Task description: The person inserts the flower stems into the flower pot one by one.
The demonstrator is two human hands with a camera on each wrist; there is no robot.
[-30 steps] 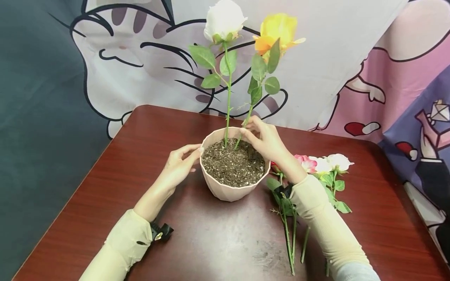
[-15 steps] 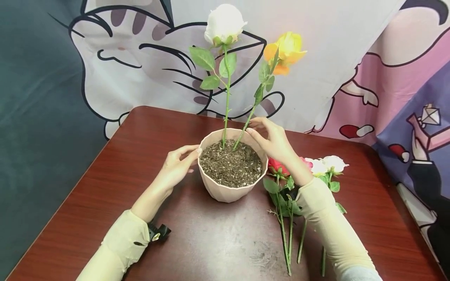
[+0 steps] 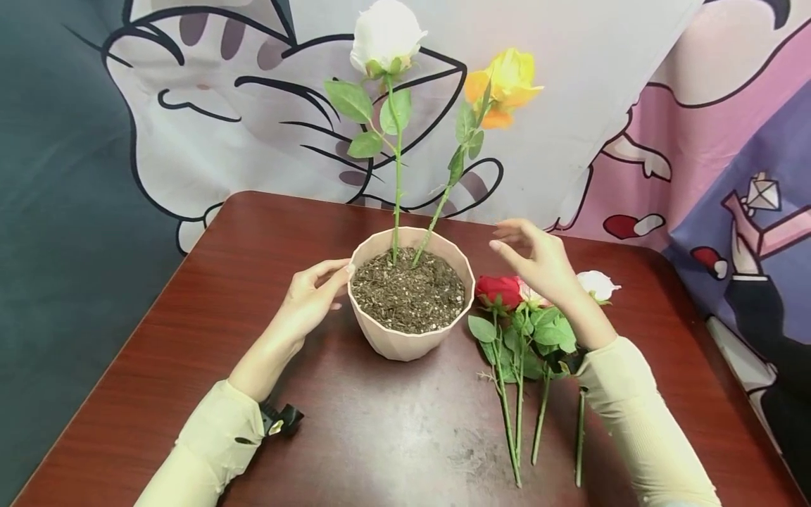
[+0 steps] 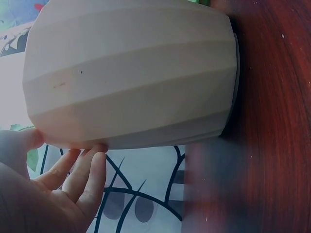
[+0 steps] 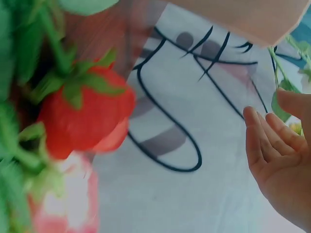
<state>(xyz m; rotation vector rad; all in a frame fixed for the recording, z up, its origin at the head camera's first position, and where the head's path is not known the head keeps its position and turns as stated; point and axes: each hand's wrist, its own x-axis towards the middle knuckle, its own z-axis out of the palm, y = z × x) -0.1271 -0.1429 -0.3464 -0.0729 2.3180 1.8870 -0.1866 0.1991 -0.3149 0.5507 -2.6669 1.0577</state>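
A pale pink faceted flower pot (image 3: 402, 343) full of dark soil (image 3: 405, 299) stands on the table. Two long-stemmed roses rise from the soil: a white rose (image 3: 386, 39) nearly upright, and a yellow-orange rose (image 3: 507, 81) leaning right. At the pot's left rim my left hand (image 3: 307, 299) holds on, thumb at the edge and fingers against the outer wall, as the left wrist view shows on the pot's side (image 4: 136, 77). My right hand (image 3: 538, 264) hovers right of the pot with loosely bent fingers, holding nothing.
Right of the pot lie several cut roses, among them a red rose (image 3: 499, 290), a pink-and-white one (image 5: 68, 194) and a white bloom (image 3: 597, 284), their stems pointing toward me. A cartoon-printed cloth (image 3: 253, 162) hangs behind the brown table (image 3: 355, 436).
My right hand has let go of the yellow rose's stem and moved away to the right. The yellow rose now leans further right. The left hand stays at the pot's rim.
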